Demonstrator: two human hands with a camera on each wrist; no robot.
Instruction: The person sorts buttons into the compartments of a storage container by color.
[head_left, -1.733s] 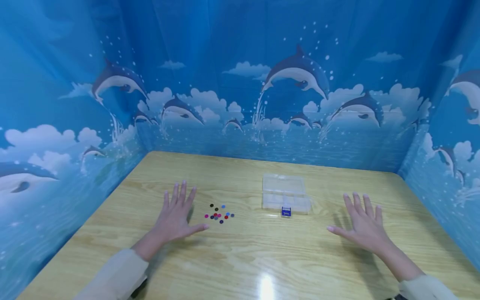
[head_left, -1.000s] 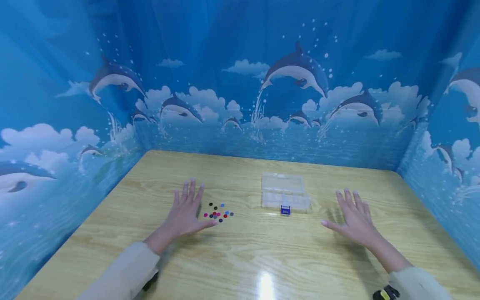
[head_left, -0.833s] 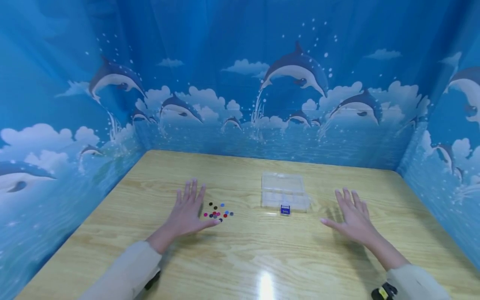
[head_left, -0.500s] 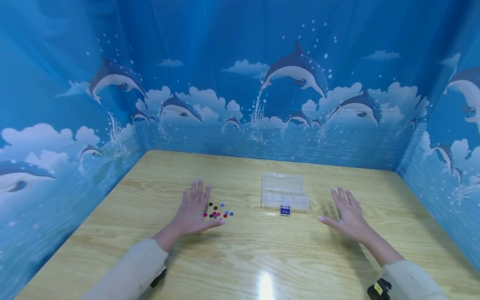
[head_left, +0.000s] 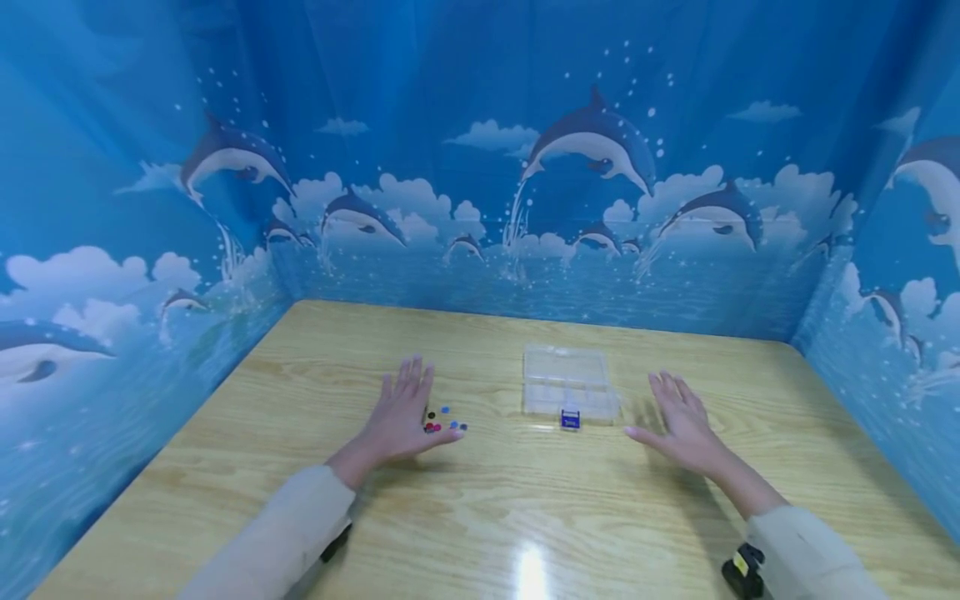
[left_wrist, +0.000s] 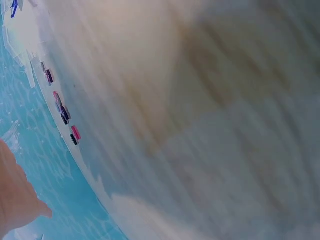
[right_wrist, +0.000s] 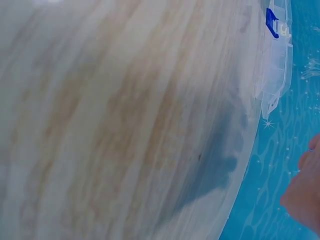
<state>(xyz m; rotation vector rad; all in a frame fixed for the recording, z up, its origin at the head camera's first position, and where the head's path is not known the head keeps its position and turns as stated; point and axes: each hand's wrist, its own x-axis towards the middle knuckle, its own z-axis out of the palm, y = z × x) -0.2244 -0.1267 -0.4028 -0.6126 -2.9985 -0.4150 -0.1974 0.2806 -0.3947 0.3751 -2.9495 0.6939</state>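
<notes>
My left hand (head_left: 397, 421) hovers over the left of the table, fingers straight and thumb spread. It holds nothing. Small round coloured discs (head_left: 437, 427), black, red, pink and blue, lie scattered beside it, and the hand hides some of them. In the left wrist view several discs (left_wrist: 64, 114) appear edge-on, with part of the hand (left_wrist: 17, 195) at the left edge. A clear plastic box (head_left: 566, 367) with a raised lid and a small blue piece (head_left: 570, 419) at its front stands centre-right. My right hand (head_left: 682, 425), also straight-fingered and holding nothing, is right of that box.
The wooden table (head_left: 480, 492) reaches back to a blue dolphin-print curtain (head_left: 435, 275), which also encloses both sides. Bright glare lies on the table near the front. A dark device (head_left: 742, 571) sits at my right wrist.
Both hands have moved inward, the left to the right and the right to the left. My left hand now covers more of the discs. The box and its lid have stayed put.
</notes>
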